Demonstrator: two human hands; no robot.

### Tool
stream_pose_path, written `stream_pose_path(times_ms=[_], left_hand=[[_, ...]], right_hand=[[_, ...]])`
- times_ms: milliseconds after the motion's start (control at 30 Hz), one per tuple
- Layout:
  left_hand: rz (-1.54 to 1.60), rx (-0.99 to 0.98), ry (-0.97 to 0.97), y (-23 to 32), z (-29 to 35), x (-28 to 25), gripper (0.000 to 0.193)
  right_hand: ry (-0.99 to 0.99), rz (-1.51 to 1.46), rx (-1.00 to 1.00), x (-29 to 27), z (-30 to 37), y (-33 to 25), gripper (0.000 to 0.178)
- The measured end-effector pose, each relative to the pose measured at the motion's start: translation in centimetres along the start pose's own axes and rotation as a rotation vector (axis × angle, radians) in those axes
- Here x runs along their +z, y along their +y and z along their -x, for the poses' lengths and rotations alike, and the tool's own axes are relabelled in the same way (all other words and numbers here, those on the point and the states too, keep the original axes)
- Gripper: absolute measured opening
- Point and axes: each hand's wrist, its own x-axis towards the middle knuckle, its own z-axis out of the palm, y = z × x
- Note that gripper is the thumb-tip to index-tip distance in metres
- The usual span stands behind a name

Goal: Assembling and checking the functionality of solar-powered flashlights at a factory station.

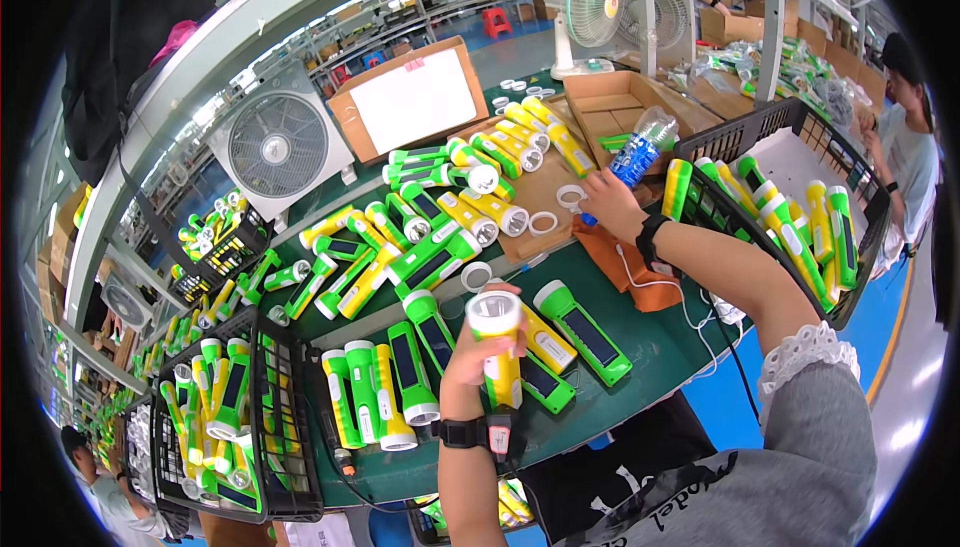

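Note:
My left hand is closed round a yellow flashlight, which stands head up with its white-rimmed round front facing me. My right hand reaches over the far side of the bench, its fingers wrapped round the lower part of a clear plastic bottle with a blue label. A bit of blue, apparently the bottle's cap, shows below the fingers. Close to this hand lie white rings on brown cardboard. Green and yellow flashlights lie on the bench on both sides of my left hand.
A black crate of flashlights stands at right, another crate at left. Many flashlights pile up mid-bench. An orange-brown pouch and white cable lie under my right forearm. A box fan and open cartons stand behind.

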Motion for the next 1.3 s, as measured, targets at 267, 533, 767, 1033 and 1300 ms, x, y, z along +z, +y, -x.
stream_pose_path(times_ms=[267,533,767,1033,1300], left_hand=[[0.573,0.32,0.317,-2.2,-0.3,-1.1,0.047],[0.483,0.28,0.298,-3.0,-0.5,-0.8,0.042],[0.471,0.25,0.367,-3.1,-0.5,-0.7,0.041],[0.459,0.257,0.365,-3.1,-0.2,-0.7,0.042],[0.45,0.237,0.366,-3.1,-0.4,-0.6,0.042]], right_hand=[[0.044,-0.103,-0.003,-0.2,-0.5,-0.7,0.016],[-0.007,-0.058,-0.015,-0.3,-0.6,-0.6,0.016],[0.045,-0.129,-0.014,0.0,0.0,-0.6,0.018],[0.009,-0.309,0.021,-4.3,-0.1,2.0,0.032],[0.251,-0.736,0.24,-6.8,-0.5,6.8,0.045]])
